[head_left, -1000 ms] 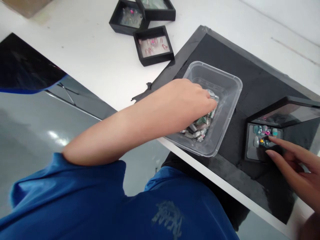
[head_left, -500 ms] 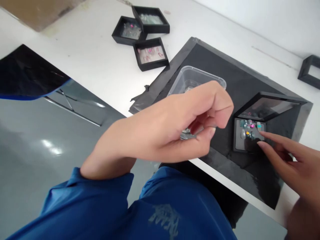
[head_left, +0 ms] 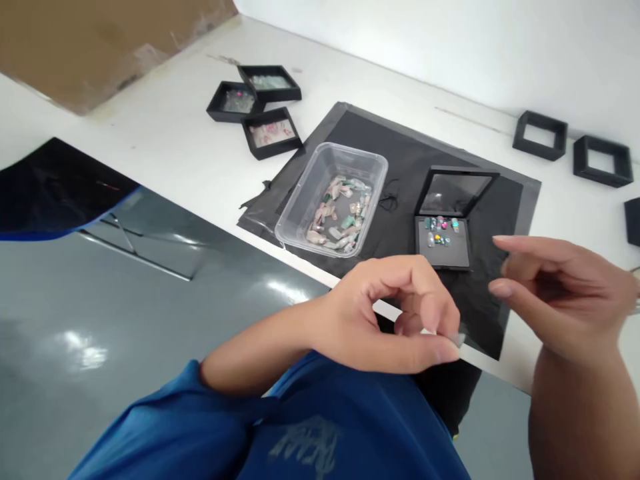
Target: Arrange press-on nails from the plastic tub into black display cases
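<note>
Nail tip (head_left: 460,340) pinched in left hand (head_left: 373,343); right hand (head_left: 583,303) spread; black mat (head_left: 400,150), white table (head_left: 165,140), grey floor (head_left: 150,333).

A pale, letter-like print (head_left: 306,448) spreads across the front of a blue shirt (head_left: 385,420) at the bottom centre of the frame, its strokes too blurred to make out as words. No text, label, brand or number can be read.

One pale false nail (head_left: 461,339), partly hidden, is pinched in the left hand (head_left: 365,333); the black case (head_left: 453,257) stands open.
</note>
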A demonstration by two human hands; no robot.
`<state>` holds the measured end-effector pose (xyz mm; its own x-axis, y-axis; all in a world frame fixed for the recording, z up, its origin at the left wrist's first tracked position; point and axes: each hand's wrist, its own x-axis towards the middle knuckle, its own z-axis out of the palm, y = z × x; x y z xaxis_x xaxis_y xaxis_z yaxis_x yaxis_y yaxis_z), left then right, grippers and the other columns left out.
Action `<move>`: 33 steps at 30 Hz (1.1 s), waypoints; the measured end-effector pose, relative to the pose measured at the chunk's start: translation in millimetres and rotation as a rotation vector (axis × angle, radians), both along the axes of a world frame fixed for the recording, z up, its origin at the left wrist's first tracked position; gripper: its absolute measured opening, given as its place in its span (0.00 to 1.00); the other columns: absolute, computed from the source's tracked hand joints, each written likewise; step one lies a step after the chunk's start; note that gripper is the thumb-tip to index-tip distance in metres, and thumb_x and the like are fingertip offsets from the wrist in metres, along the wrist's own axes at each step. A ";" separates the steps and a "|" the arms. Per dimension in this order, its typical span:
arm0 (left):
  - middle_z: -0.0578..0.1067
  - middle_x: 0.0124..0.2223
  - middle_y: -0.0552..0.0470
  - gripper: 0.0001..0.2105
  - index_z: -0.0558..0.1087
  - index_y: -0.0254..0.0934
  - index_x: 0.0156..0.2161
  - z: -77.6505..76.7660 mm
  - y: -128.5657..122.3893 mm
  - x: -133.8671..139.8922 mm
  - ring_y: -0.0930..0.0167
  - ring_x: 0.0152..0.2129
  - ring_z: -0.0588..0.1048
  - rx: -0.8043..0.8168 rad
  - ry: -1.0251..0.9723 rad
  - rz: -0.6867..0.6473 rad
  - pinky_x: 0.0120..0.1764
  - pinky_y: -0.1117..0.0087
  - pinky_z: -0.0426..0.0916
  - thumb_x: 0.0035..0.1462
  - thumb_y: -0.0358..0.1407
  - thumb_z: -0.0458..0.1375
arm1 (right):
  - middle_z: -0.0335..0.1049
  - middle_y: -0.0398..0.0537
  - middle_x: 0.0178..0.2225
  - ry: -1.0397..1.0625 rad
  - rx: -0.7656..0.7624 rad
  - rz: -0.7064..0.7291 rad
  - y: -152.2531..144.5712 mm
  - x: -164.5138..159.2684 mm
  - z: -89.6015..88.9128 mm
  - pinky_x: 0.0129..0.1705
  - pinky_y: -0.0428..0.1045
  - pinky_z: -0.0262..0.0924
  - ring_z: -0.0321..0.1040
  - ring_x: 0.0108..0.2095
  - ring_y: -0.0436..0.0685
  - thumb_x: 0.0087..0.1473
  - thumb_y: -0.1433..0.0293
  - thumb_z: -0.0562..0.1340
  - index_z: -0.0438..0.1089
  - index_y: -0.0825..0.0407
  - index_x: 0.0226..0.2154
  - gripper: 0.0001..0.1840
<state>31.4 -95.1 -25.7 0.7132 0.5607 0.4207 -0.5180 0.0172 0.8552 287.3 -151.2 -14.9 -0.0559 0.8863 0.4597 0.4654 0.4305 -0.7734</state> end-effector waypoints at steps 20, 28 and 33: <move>0.75 0.31 0.59 0.22 0.63 0.37 0.31 -12.7 -10.0 46.8 0.84 0.21 0.69 -0.431 0.092 0.125 0.30 0.82 0.69 0.51 0.30 0.77 | 0.50 0.31 0.21 -0.056 0.044 0.154 -5.5 -15.8 8.1 0.22 0.45 0.49 0.48 0.20 0.46 0.61 0.67 0.75 0.84 0.40 0.47 0.11; 0.70 0.29 0.61 0.18 0.66 0.38 0.34 -28.4 -0.9 48.1 0.82 0.21 0.64 -0.407 0.068 0.122 0.26 0.82 0.63 0.55 0.32 0.74 | 0.51 0.30 0.20 -0.148 -0.037 0.065 -2.8 -22.7 -0.3 0.22 0.43 0.49 0.48 0.19 0.45 0.66 0.65 0.70 0.83 0.45 0.45 0.06; 0.76 0.34 0.57 0.08 0.68 0.40 0.38 -34.7 0.5 46.0 0.80 0.23 0.69 -0.136 0.146 0.260 0.29 0.78 0.66 0.63 0.31 0.65 | 0.50 0.30 0.20 -0.141 -0.133 0.061 0.3 -12.8 1.4 0.23 0.44 0.50 0.47 0.19 0.44 0.65 0.63 0.71 0.82 0.46 0.44 0.07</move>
